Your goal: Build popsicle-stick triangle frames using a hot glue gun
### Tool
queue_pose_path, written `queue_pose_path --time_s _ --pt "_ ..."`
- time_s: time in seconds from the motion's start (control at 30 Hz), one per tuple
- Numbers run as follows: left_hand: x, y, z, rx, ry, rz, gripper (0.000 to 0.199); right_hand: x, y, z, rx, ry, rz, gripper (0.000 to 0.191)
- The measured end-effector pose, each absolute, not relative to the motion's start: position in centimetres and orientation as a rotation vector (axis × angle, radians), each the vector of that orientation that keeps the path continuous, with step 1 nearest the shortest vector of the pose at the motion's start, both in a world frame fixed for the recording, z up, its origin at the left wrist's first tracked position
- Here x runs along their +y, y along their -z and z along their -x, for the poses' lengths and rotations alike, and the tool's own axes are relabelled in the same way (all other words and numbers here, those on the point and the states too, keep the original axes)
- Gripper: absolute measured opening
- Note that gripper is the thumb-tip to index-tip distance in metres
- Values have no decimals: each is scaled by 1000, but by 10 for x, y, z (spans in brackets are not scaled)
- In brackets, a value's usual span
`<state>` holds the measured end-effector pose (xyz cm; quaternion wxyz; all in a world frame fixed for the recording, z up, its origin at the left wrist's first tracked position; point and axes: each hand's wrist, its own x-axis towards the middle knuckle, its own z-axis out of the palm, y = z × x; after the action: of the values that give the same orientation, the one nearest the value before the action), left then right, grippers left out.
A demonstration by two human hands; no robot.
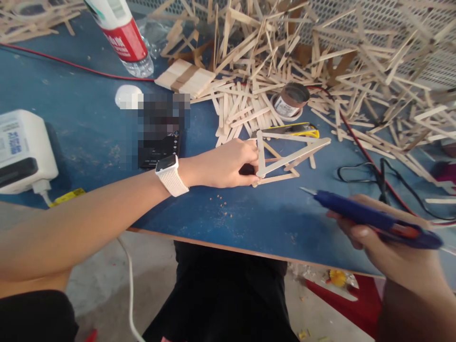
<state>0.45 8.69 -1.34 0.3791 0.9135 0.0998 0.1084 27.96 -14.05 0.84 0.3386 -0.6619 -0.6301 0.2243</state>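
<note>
My left hand (239, 164), with a watch (171, 175) on its wrist, grips the left end of a frame of popsicle sticks (285, 160). Triangles of joined sticks make up this frame, which is held at the blue table's surface. A blue hot glue gun (370, 216) is in my right hand (388, 251), its metal nozzle pointing left toward the frame but apart from it. Just behind the frame lies a yellow utility knife (295, 129), partly covered by the sticks.
Loose popsicle sticks (245, 107) and stick structures (374, 52) fill the back. A small jar (291, 100), a bundle of sticks (185, 78), a water bottle (124, 40), a phone (156, 154) and a white power unit (26, 152) stand around. Black cable (383, 178) lies at right.
</note>
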Motion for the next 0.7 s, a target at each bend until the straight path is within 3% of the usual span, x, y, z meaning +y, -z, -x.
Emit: queue_pose_path --time_s 0.07,0.47,0.7 --pt "87 13 -4 263 -274 -2337 10 -130 -8 -272 -1707 -663 1653 10" --pt "89 18 -5 250 -309 -2358 10 -111 -2 -255 -1833 -575 1503 9" --pt "90 18 -7 266 -316 -2392 11 -111 6 -250 -1725 -555 1622 13"
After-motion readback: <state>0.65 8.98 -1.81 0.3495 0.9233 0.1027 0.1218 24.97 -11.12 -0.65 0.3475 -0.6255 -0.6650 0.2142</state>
